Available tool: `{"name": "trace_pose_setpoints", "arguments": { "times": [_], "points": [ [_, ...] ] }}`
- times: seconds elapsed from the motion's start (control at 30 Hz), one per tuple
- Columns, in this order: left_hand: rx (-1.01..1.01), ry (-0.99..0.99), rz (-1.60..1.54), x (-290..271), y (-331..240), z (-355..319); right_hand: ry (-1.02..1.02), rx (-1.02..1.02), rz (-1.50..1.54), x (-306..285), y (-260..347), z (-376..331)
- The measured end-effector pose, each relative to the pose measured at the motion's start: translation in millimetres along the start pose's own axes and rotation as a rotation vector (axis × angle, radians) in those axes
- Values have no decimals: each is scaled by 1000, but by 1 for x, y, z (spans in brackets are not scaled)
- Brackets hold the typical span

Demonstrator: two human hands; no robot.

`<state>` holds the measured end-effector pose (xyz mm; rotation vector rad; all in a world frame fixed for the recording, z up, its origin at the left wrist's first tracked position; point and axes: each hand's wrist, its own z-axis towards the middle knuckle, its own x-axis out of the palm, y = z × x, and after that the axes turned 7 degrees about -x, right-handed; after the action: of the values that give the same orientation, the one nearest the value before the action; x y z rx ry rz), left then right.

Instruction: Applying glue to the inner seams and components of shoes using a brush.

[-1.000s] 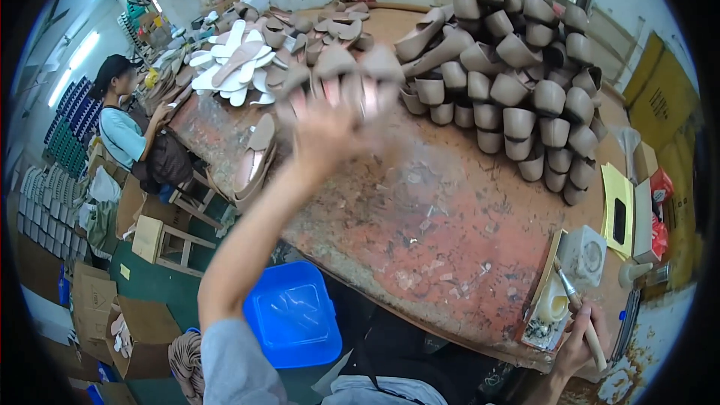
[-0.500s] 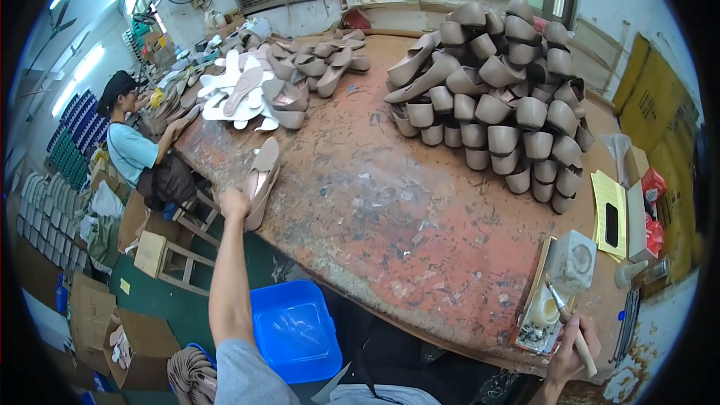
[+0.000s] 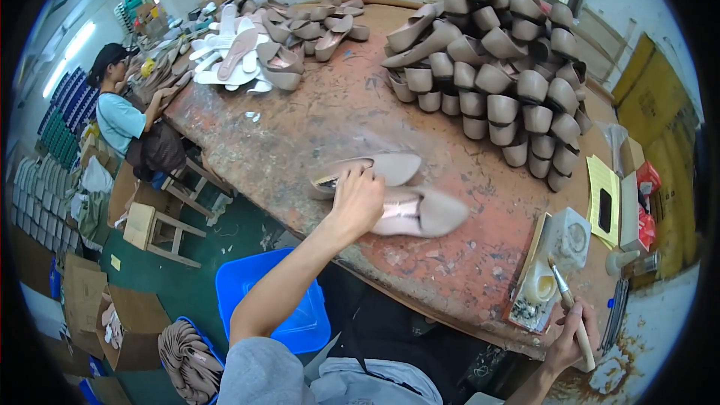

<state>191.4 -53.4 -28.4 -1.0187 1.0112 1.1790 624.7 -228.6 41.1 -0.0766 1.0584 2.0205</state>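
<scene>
My left hand [image 3: 358,199] rests on a pair of beige pointed shoe uppers on the worn red table [image 3: 322,116]. Its fingers grip the nearer upper [image 3: 420,212], while the farther upper [image 3: 375,169] lies just beyond the knuckles. My right hand [image 3: 571,337] is low at the table's near right corner, closed around a wooden-handled brush [image 3: 568,304]. The brush tip points at a white glue pot [image 3: 538,285] on a small board.
A big pile of beige shoes [image 3: 499,60] fills the far right of the table, with more soles and uppers [image 3: 262,45] at the far left. A seated person [image 3: 124,116] works at the left end. A blue bin [image 3: 266,296] and a wooden stool [image 3: 161,229] stand below.
My left arm, raised toward the far piles a second ago, came back toward me and now sets two uppers down near the table's middle. The right hand stayed with its brush.
</scene>
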Motion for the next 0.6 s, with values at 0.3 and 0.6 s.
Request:
{"name": "trace_pose_setpoints", "arguments": {
  "times": [0.3, 0.6],
  "points": [
    [38, 178, -302, -11, 51, 6, 6, 137, -111, -42, -37, -13],
    [46, 365, 7, 2, -141, -22, 96, 106, -131, -33, -16, -1]
  ]
}}
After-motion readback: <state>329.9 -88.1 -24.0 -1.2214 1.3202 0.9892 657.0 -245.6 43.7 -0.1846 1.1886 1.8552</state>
